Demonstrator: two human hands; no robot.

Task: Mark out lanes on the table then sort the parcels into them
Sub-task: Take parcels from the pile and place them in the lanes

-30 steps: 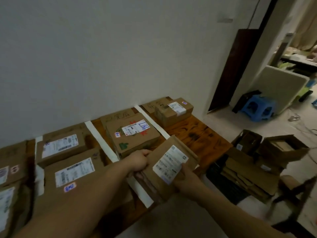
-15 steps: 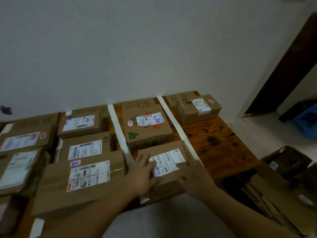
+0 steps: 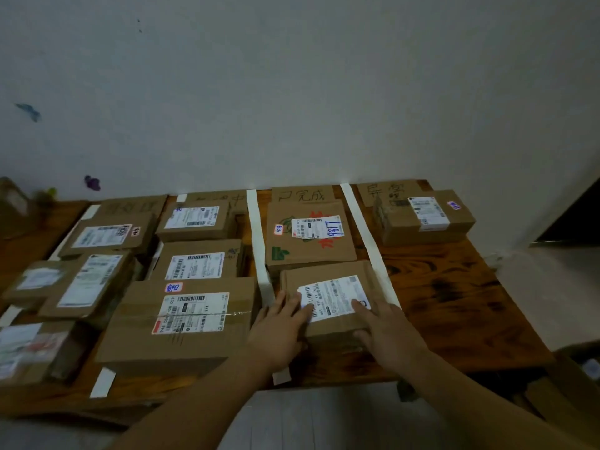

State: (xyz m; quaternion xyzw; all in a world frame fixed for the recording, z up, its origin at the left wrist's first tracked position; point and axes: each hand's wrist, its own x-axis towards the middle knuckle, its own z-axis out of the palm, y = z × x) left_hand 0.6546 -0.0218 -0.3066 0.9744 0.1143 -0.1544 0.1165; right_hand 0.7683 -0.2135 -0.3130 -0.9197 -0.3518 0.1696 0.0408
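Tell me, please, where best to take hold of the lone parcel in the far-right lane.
Probably its left and right ends, reaching from the near edge: the lone parcel lies flat, with bare table in front and the wall behind.

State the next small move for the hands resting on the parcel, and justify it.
Probably lift the left hand and right hand away: the parcel already lies flat between two tape strips, so its lane seems settled.
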